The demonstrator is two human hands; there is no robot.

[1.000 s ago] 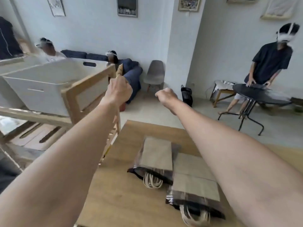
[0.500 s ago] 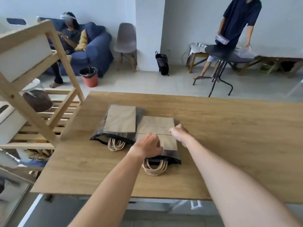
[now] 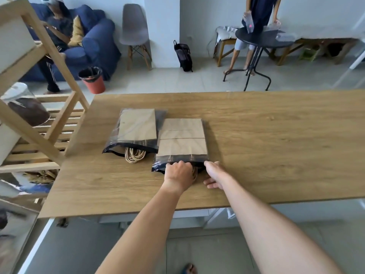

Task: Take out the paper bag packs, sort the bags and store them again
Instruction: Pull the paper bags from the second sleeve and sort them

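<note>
Two packs of brown paper bags in clear plastic sleeves with black rims lie side by side on the wooden table (image 3: 276, 145). The left pack (image 3: 137, 127) has its twine handles (image 3: 134, 155) sticking out of the open near end. The right pack (image 3: 182, 141) lies closer to me. My left hand (image 3: 178, 173) grips the near open end of the right pack, fingers curled over the black rim and the twine handles. My right hand (image 3: 214, 175) is at the pack's near right corner, fingers curled round the rim, thumb on the table.
A wooden shelf rack (image 3: 45, 107) with a glass jar (image 3: 25, 103) stands at the table's left. Beyond the table are a blue sofa with a seated person (image 3: 59, 30), a red bin (image 3: 92, 80), a grey chair (image 3: 134, 30), and a person at a black round table (image 3: 262, 39).
My view dropped from the shelf down to the table. Both hands came down from the raised shelf bin and moved to the near end of the right pack, where they now take hold.
</note>
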